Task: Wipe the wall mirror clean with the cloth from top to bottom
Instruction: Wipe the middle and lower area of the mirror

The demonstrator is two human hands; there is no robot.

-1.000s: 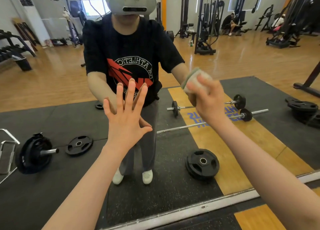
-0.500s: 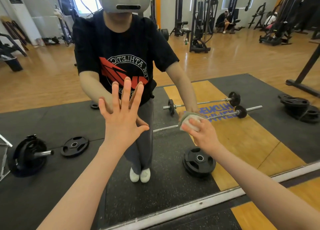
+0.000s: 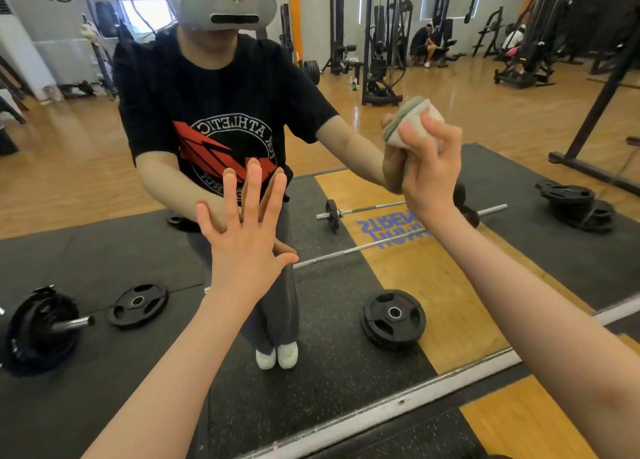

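The wall mirror (image 3: pixel 519 112) fills almost the whole view; its pale metal bottom edge (image 3: pixel 398 406) runs slanting across the lower part. My right hand (image 3: pixel 431 171) presses a folded pale cloth with a grey-green edge (image 3: pixel 414 119) against the glass at right of centre, about chest height. My left hand (image 3: pixel 247 237) lies flat on the mirror with fingers spread, holding nothing. The glass reflects a person in a black printed T-shirt wearing a white headset, whose mirrored hands meet mine.
Reflected in the mirror: a black rubber mat with a yellow stripe, a barbell (image 3: pixel 398 242), loose weight plates (image 3: pixel 394 316), a loaded bar end (image 3: pixel 41 323), gym machines and seated people at the back. Below the mirror edge lies wooden floor (image 3: pixel 519 424).
My right hand dropped with the cloth to low on the glass half a second ago, and has now risen back up and to the right. My left hand stayed flat on the mirror.
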